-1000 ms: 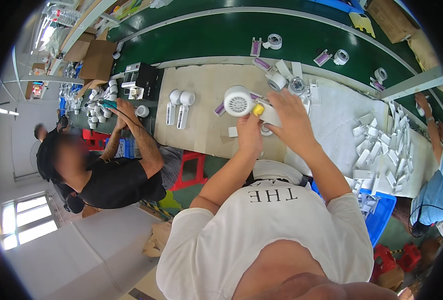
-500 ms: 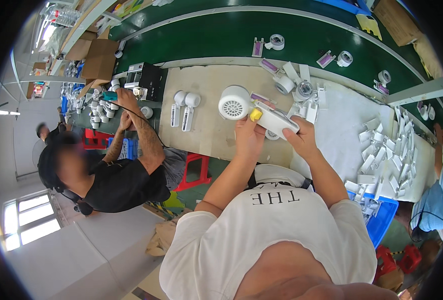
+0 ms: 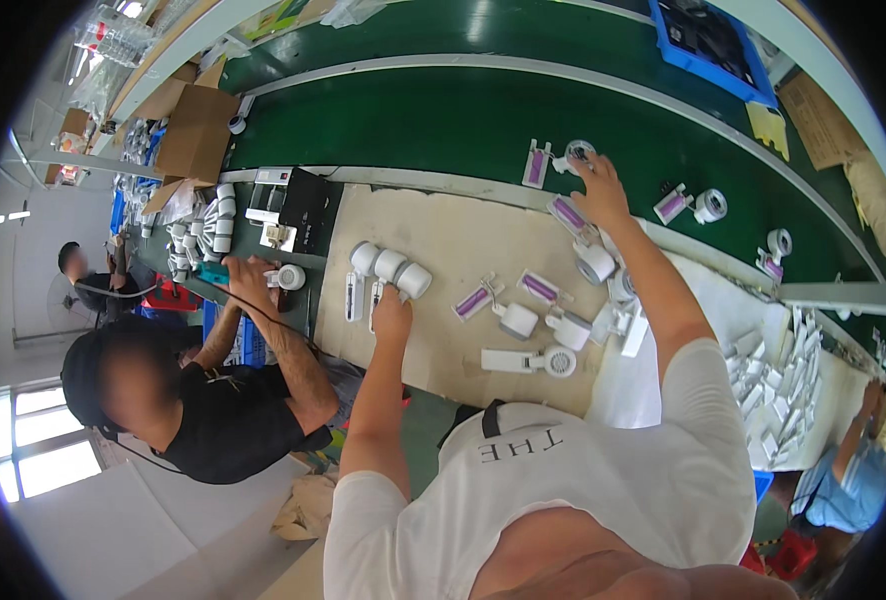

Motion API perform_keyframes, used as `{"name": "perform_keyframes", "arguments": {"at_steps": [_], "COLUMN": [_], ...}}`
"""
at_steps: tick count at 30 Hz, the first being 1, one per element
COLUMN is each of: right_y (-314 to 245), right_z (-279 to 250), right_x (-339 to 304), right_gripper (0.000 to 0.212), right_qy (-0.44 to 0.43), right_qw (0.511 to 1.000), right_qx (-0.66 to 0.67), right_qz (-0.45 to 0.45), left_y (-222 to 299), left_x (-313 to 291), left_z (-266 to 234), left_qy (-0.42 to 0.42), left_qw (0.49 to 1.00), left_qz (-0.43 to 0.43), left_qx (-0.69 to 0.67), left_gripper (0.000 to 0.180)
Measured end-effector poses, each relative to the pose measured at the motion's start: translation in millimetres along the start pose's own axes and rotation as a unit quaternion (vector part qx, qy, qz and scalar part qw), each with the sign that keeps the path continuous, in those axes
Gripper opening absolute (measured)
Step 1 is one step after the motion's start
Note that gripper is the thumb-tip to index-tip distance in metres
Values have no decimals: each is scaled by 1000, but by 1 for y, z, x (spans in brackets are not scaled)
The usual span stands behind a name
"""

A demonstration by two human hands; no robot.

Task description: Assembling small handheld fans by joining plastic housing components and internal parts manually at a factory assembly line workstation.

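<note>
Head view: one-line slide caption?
Left hand sets white fans in a row; right hand reaches onto green belt.

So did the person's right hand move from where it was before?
Yes. The right hand has gone from above the tan mat out to the green belt, onto a small white part.

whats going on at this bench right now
A person in a white shirt works at a tan bench mat beside a green conveyor belt. Their left hand rests on a row of white handheld fans. Their right hand reaches onto the belt edge at a small white part. More fans and purple-labelled pieces lie scattered between. A co-worker in black handles a fan nearby.
</note>
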State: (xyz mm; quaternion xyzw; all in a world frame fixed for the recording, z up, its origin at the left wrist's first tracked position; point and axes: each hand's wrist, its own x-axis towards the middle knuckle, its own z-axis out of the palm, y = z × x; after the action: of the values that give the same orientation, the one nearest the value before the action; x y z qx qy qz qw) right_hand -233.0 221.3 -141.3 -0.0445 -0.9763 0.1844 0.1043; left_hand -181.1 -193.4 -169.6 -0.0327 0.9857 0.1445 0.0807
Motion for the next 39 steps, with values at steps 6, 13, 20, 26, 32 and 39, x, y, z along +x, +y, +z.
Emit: {"name": "perform_keyframes", "arguments": {"at_steps": [6,13,20,26,32,39], "right_y": [24,-51,-85,-81,-54,-69], "right_z": [14,-95,-169,-187,-165,-180], "right_x": [66,-12,-105,-176,-238,-277], "right_gripper": [57,37,38,59,75,61], "right_qy": [-159,-66,-22,-73,-289,24], "right_qw": [987,968,948,968,690,969], "right_qx": [-21,38,7,142,655,230], "right_qz": [-14,-239,-318,-194,110,-86], "left_y": [43,101,188,197,197,192], "left_x": [-18,-3,-78,-159,-182,-200], "left_z": [-42,-21,-19,-59,-80,-82], "left_qy": [72,-153,-435,-250,-306,-467], "left_qw": [991,789,360,553,619,589], "left_qz": [62,50,67,130,7,-30], "left_qx": [94,-593,-822,-784,-723,-659], "left_gripper": [27,31,59,33,26,22]}}
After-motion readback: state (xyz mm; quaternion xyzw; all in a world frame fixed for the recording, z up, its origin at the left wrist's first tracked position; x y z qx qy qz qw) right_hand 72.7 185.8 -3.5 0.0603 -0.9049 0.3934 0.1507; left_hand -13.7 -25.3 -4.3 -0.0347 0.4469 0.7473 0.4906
